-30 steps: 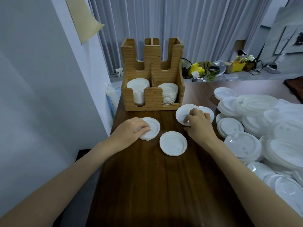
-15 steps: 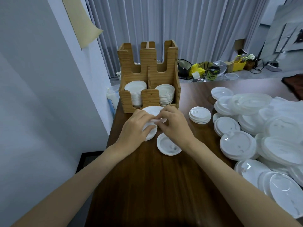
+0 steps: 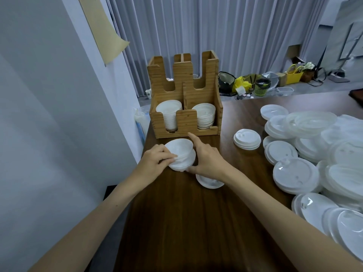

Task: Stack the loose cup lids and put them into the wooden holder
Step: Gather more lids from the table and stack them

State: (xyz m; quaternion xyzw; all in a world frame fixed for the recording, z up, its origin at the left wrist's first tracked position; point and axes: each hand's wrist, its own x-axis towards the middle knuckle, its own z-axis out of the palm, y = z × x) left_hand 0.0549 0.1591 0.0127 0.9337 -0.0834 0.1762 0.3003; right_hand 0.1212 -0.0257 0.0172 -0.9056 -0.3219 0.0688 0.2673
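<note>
Wooden holder (image 3: 196, 91), one, standing at the far end of the desk (image 3: 186, 222). It has two low front compartments, each with one stack of white lids: left stack (image 3: 169, 116) and right stack (image 3: 204, 117) (too tightly nested to count). Held stack of lids (image 3: 181, 156), one, tilted, just in front of the holder, a few lids deep. Left hand (image 3: 155, 163) pinches its left edge with curled fingers. Right hand (image 3: 208, 160) cups its right edge, thumb under the near rim, forefinger straight towards the holder. Single lid (image 3: 209, 182), one, flat on the desk nearer the person than the holder, partly under the right wrist. Short stack (image 3: 247, 139), one, right of the holder. Heap of larger lids (image 3: 314, 154), many, further right.
</note>
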